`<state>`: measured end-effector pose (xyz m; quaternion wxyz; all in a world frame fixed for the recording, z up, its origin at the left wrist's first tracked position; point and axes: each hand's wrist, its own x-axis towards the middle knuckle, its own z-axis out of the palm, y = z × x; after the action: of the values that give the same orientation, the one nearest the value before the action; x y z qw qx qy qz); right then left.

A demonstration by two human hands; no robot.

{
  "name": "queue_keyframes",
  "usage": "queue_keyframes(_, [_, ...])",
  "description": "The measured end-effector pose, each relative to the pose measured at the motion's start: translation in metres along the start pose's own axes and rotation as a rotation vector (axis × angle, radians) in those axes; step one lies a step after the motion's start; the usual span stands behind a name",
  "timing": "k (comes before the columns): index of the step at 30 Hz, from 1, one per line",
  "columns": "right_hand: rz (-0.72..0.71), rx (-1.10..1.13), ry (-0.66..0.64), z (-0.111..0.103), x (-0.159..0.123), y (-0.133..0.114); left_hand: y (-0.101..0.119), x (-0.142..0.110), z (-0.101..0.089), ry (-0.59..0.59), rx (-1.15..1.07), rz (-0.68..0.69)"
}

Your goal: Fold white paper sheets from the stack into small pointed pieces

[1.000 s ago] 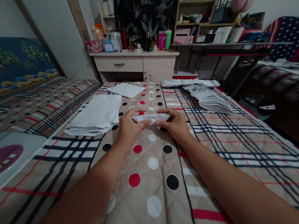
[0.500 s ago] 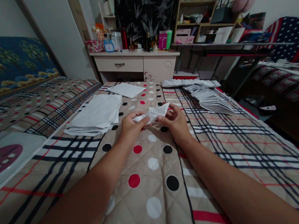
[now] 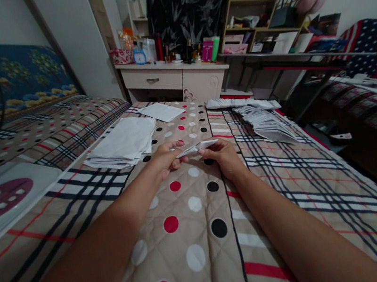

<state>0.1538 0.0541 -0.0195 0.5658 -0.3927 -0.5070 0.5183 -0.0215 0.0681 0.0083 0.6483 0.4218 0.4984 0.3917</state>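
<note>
A small folded white paper piece [image 3: 197, 147] is held flat between both hands, just above the patterned bedspread [image 3: 202, 224]. My left hand [image 3: 166, 159] pinches its left end. My right hand [image 3: 222, 155] grips its right end from below. A stack of flat white sheets [image 3: 122, 143] lies to the left, beyond my left hand. A fanned row of folded white pieces [image 3: 266, 124] lies to the right, past my right hand. One single white sheet [image 3: 162, 111] rests farther back on the bed.
A white fan base with a purple panel [image 3: 2, 199] sits at the left, its wire guard above it. A pale dresser [image 3: 173, 76] crowded with small items stands beyond the bed. A shelf unit [image 3: 255, 23] and a second bed [image 3: 372, 78] are at the right.
The paper went from a rolled strip pressed on the bed, to a crumpled shape lifted in both hands, to a flat folded piece held level now. The view shifted slightly.
</note>
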Motion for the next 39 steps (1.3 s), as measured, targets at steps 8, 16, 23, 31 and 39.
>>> queue_keyframes(8, [-0.016,0.071,0.096,-0.006,0.005,0.008,-0.014,0.011,-0.004,0.076,0.121,0.289])
queue_keyframes(16, [-0.002,0.038,0.063,-0.003,0.003,0.003,-0.023,0.015,-0.001,0.21,0.464,0.808])
queue_keyframes(23, [-0.037,-0.044,0.096,0.001,0.0,0.001,-0.021,0.009,-0.002,0.289,0.624,0.98])
queue_keyframes(31, [-0.004,-0.017,0.074,-0.001,0.002,0.004,-0.022,0.01,-0.003,0.27,0.746,1.087])
queue_keyframes(39, [0.014,-0.026,0.046,-0.001,0.001,0.004,-0.02,0.007,-0.002,0.265,0.723,0.957])
